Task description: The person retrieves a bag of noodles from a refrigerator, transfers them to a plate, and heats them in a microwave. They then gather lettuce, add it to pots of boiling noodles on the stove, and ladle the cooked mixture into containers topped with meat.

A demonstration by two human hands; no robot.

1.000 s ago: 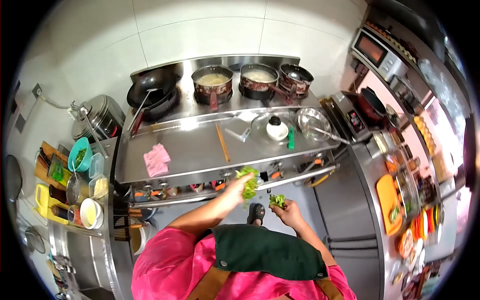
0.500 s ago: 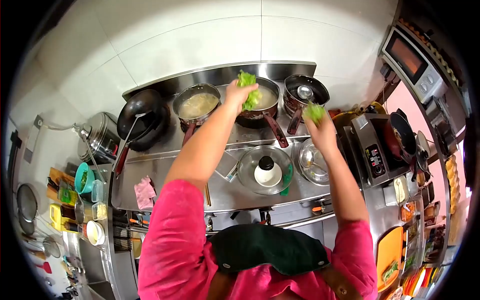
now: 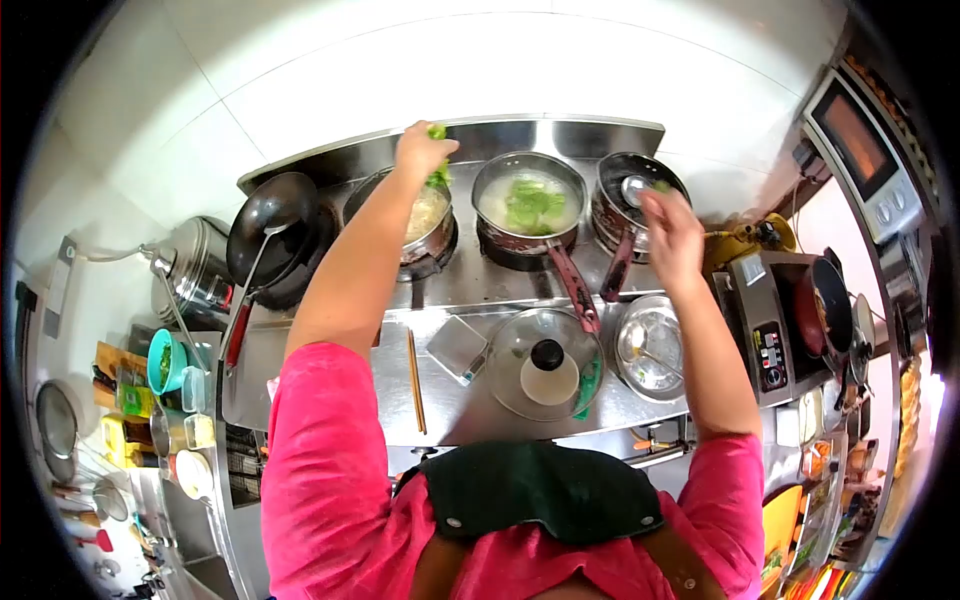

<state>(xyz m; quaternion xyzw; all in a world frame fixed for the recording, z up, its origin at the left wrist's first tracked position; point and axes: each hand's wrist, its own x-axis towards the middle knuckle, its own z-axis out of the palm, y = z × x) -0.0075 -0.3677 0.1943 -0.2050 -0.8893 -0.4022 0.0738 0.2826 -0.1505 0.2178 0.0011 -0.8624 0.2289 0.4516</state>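
Observation:
My left hand (image 3: pixel 423 152) is closed around green lettuce leaves (image 3: pixel 439 176), held over the left saucepan (image 3: pixel 447 240), which has pale noodles in cloudy liquid. Lettuce leaves (image 3: pixel 535 205) float in the whitish liquid of the middle saucepan (image 3: pixel 577 215). At the near side of the dark right saucepan (image 3: pixel 606 215), my right hand (image 3: pixel 674 232) has its fingers bent together, with a small blurred bit of green (image 3: pixel 662 186) at their tips. A metal ladle (image 3: pixel 634 190) rests in that pan.
A black wok (image 3: pixel 265 225) stands at the far left of the stove. On the steel counter lie chopsticks (image 3: pixel 416 385), a glass lid (image 3: pixel 510 385) and a metal bowl (image 3: pixel 630 310). An induction cooker (image 3: pixel 765 335) with a frying pan (image 3: pixel 830 310) is at the right.
My left hand has moved left from the middle saucepan to the left one. Lettuce now lies in the middle saucepan. My right hand has moved forward to the right saucepan; less green shows in it.

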